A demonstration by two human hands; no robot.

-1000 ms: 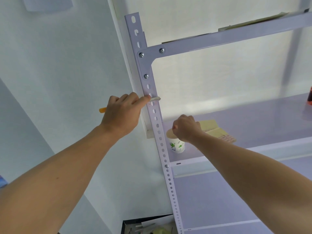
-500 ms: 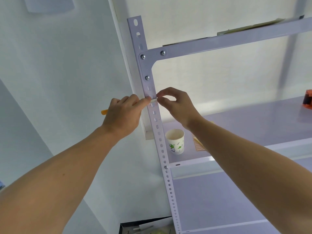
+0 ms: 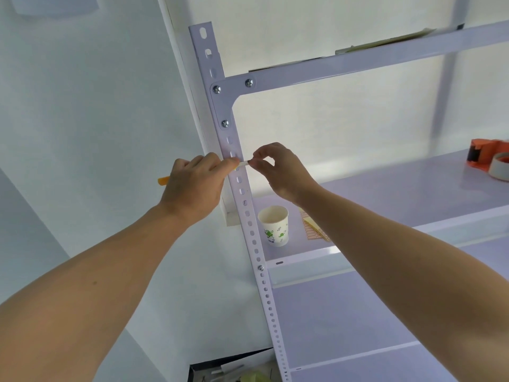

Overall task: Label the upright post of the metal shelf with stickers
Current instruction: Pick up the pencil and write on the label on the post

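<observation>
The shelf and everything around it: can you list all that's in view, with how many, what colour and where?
post: one, pale lilac-white, punched with holes, upright at the shelf's front left corner
sticker: one, white, small strip on the post, pinched between both hands
shelf board: one, pale lilac, middle level
cup: one, white paper with green print, upright on the shelf board beside the post
tape dispenser: one, orange, far right of the shelf board
sheet: one, yellowish, flat behind the cup, mostly hidden by the arm
box: one, dark, below, holding papers
left hand: one, on the post, holding something orange
right hand: one, pinching the sticker's right end
</observation>
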